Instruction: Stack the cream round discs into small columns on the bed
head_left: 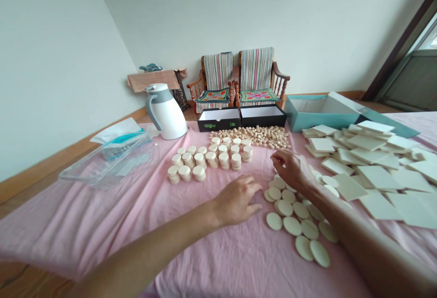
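Observation:
My left hand (235,200) rests low over the pink cloth, palm down, with thumb and fingers apart and nothing seen in it. Just right of its fingertips begins a loose spread of pale round wooden discs (292,226). Over the far side of that spread hovers my right hand (292,166), its fingers curled together toward the thumb; whatever they may hold is hidden. Beyond it lies a heap of small wooden beads (262,135). Rows of neatly stacked discs (211,159) stand left of both hands.
Many square wooden tiles (378,177) are piled at right, before a teal box (321,111). Behind the beads sit two black boxes, left (220,124) and right (262,118). A white-grey jug (170,118) and a clear plastic tray (105,163) stand at left.

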Tool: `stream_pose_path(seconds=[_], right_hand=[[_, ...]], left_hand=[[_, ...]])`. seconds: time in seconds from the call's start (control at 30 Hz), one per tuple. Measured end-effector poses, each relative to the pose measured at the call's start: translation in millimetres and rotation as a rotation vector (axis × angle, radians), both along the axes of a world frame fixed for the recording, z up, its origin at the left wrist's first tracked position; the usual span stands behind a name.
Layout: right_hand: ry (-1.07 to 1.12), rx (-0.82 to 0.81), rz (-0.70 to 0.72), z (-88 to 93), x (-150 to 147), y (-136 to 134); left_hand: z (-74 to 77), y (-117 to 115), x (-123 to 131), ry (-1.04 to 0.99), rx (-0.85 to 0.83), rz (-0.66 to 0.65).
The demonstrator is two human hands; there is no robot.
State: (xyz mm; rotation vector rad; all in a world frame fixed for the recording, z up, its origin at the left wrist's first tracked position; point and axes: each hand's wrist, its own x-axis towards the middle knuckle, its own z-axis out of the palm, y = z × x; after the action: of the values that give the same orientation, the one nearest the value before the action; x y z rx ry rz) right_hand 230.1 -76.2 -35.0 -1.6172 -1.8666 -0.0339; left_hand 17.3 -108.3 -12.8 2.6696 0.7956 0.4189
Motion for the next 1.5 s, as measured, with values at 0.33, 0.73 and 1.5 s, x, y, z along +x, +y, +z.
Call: stream_pose_path(seconds=[0.33,0.73,1.5], right_hand=[[0.003,0.031,0.051,-3.3,0.3,2.1],[-0.02,0.016,0.075,-9.8,-0.8,3.5],[-0.025,-0.025,0.099,-19.6,2.5,7.7]], left_hand=[[-6.0,5.1,19.0,-0.076,-0.002,0.116],[0.2,1.1,-46.2,0.024,-0.045,0.232],[27.2,40.9,-124.5,-0.053,0.22,0.618]])
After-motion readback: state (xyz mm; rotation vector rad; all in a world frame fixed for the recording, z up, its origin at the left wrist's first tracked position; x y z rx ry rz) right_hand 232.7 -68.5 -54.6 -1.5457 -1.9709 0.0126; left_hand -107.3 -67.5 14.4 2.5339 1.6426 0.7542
